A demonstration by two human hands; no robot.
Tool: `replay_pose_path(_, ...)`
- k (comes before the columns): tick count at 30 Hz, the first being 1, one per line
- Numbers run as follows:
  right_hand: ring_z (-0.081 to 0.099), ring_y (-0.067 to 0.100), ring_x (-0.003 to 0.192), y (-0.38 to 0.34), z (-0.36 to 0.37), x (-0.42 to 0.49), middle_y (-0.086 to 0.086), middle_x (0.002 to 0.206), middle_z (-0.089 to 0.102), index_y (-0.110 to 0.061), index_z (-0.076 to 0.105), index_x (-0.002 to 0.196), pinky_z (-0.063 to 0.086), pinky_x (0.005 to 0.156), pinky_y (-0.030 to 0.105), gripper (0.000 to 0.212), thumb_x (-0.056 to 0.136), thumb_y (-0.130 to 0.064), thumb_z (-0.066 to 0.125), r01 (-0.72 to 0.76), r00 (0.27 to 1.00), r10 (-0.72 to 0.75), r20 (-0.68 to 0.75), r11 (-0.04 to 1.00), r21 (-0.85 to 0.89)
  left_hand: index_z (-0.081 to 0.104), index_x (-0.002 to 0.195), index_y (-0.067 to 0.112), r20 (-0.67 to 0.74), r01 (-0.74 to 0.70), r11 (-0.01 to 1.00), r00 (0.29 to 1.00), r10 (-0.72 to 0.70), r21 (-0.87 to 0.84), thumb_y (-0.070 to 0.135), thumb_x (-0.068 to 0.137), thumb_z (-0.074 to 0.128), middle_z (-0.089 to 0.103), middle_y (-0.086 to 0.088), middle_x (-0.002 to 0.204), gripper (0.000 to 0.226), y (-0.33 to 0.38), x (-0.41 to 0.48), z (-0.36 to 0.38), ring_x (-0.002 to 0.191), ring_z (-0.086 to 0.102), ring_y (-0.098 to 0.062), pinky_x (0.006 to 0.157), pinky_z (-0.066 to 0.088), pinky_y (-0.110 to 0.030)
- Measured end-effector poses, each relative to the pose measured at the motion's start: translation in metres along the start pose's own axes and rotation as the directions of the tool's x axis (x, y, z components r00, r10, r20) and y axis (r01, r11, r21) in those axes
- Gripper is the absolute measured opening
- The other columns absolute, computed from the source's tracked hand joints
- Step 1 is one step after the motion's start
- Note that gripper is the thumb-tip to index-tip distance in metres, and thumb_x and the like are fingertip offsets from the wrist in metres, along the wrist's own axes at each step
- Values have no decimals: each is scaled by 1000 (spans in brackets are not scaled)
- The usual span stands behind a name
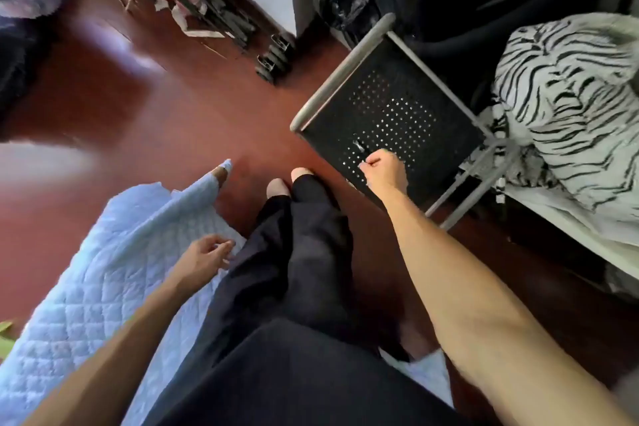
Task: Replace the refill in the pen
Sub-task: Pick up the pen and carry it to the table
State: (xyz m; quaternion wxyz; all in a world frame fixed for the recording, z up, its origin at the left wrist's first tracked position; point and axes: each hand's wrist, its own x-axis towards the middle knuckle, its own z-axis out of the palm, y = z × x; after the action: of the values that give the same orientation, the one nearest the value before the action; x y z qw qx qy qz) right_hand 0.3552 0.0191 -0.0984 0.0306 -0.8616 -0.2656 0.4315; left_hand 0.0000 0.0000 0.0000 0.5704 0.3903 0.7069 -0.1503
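Observation:
My right hand (pixel 385 168) is curled into a fist at the near edge of a black perforated chair seat (pixel 397 107). A thin dark pen (pixel 359 148) with a pale glint sticks out of the fist over the seat; it is blurred and small. My left hand (pixel 204 252) hovers with fingers apart at the edge of a pale blue quilted blanket (pixel 90 287), beside my dark trouser leg. It holds nothing. No separate refill shows.
The chair has a grey metal frame (pixel 340 71) and stands on a red-brown floor (pixel 173 121). A zebra-striped cover (pixel 567 107) lies on a bed at right. Dark bags and clutter line the back wall. My bare feet (pixel 276 185) rest on the floor.

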Motion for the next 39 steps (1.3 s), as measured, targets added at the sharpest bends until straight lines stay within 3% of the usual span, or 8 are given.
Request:
replay_pose_path(5, 72, 28, 110, -1, 9, 43, 6, 121, 76, -17, 69, 122, 57, 90, 40, 30, 96, -28, 78, -55, 998, 53, -43, 998, -35, 68, 105, 12, 74, -40, 996, 997, 34, 81, 22, 103, 54, 76, -8, 93, 18, 23, 44, 19, 76, 69, -21, 64, 49, -26)
replay_pose_path(14, 76, 31, 101, 9, 20, 54, 12, 117, 79, -9, 76, 117, 60, 94, 44, 28, 94, -23, 81, -71, 997, 71, -10, 997, -6, 67, 110, 4, 107, -67, 994, 993, 57, 90, 15, 103, 51, 72, -6, 86, 21, 19, 50, 25, 66, 64, -12, 57, 45, -17)
replay_pose_path(18, 73, 28, 92, -3, 8, 19, 12, 103, 83, -8, 78, 113, 51, 84, 29, 28, 93, -29, 80, 15, 999, -15, 45, 1000, 7, 67, 112, 3, 72, -34, 999, 997, 31, 36, 16, 104, 50, 72, -7, 84, 23, 12, 30, 5, 73, 66, -22, 65, 52, -28)
replay_pose_path(23, 73, 26, 101, -36, -13, -43, 9, 108, 80, -11, 78, 120, 57, 92, 34, 35, 94, -34, 80, 186, 971, -184, 150, 983, 3, 67, 103, 4, -54, -60, 989, 997, 53, -137, 16, 102, 52, 74, -14, 87, 19, 6, -4, -26, 77, 69, -29, 79, 58, -44)
replay_pose_path(26, 72, 4, 83, -54, -18, -71, -5, 93, 76, -10, 78, 118, 52, 70, 6, 28, 97, -30, 78, 249, 938, -253, 238, 967, 48, 66, 104, 5, -151, -95, 957, 987, 55, -276, 14, 102, 51, 72, -11, 83, 18, -6, -27, -38, 73, 66, -24, 73, 57, -36)
replay_pose_path(29, 68, -16, 63, -70, -15, -90, -7, 84, 77, -9, 79, 108, 45, 57, -2, 17, 99, -23, 77, 305, 906, -317, 279, 948, 87, 64, 101, 6, -225, -112, 895, 974, 14, -431, 11, 102, 50, 67, -7, 78, 15, -28, -55, -39, 63, 61, -16, 57, 51, -17)
replay_pose_path(34, 75, 11, 77, -119, 1, -122, 2, 84, 80, -7, 80, 103, 53, 72, 19, 12, 100, -17, 76, 443, 810, -447, 380, 890, 102, 61, 92, 8, -286, -91, 757, 949, -130, -646, 11, 104, 50, 63, -9, 78, 16, -86, -88, -31, 61, 57, -11, 55, 48, -16)
replay_pose_path(39, 65, 6, 70, -165, 24, -133, 4, 84, 77, -4, 77, 103, 49, 64, 13, 7, 99, -10, 76, 553, 729, -487, 480, 833, 6, 53, 82, 7, -232, 31, 657, 922, -309, -753, 3, 105, 47, 52, -15, 74, 24, -142, -105, -1, 65, 50, -21, 52, 40, -28)
